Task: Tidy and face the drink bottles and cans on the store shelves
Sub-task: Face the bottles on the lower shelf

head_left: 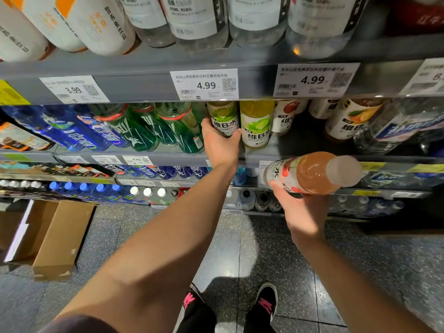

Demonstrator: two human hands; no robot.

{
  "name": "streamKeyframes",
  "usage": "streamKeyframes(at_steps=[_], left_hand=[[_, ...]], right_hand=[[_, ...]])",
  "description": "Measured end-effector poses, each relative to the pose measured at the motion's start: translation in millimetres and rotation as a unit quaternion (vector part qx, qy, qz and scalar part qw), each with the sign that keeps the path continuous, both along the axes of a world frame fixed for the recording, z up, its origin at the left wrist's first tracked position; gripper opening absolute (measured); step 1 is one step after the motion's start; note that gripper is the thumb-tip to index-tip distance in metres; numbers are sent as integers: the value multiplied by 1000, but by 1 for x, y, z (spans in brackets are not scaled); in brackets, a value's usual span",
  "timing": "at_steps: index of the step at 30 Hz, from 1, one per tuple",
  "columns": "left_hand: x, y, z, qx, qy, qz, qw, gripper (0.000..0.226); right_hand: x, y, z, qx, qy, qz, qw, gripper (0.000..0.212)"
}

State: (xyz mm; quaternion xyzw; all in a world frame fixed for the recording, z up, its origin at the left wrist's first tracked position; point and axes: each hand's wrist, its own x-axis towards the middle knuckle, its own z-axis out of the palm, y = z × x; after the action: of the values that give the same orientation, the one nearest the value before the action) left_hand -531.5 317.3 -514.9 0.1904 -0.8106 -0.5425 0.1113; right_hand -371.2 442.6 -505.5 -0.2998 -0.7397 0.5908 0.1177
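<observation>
A lime vitamin bottle (223, 117) at the front of the middle shelf (168, 157) is clasped by the left hand (219, 143), thumb on one side and fingers curled round the other. A peach-coloured bottle (312, 173) is held on its side in the right hand (301, 209), below and in front of that shelf, the grip closed round its labelled end. The lime bottle is best turned until its label faces out, level with its neighbour (256, 124). The peach bottle probably belongs further right (a gap shows among the matching white-labelled bottles (287, 116)) and should be stood upright there, label forward.
</observation>
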Motion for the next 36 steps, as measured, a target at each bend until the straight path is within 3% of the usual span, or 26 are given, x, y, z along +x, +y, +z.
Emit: streamKeyframes(at_steps=[4,9,12,17,21,29,34,36], left_hand=[[-8,3,0,-6,9,17,1000,55],[-10,2,2,-34,15,20,999,50],[-5,1,2,-41,19,26,999,47],[21,-7,8,-34,11,9,999,60],[33,-14,15,-31,-1,10,999,58],[33,-15,22,-40,-35,31,998,53],[47,-5,25,-47,-35,112,992,74],[63,9,26,-20,-15,116,993,62]], right_hand=[[0,0,-2,-39,25,-21,999,56],[4,1,-7,-9,45,-4,999,43],[6,0,-8,-17,49,-5,999,54],[6,-3,1,-23,27,3,999,50],[1,-6,4,-7,-14,19,1000,70],[-2,-4,15,25,-31,57,998,59],[-4,5,19,19,-35,21,999,66],[-4,10,22,27,-38,12,999,68]])
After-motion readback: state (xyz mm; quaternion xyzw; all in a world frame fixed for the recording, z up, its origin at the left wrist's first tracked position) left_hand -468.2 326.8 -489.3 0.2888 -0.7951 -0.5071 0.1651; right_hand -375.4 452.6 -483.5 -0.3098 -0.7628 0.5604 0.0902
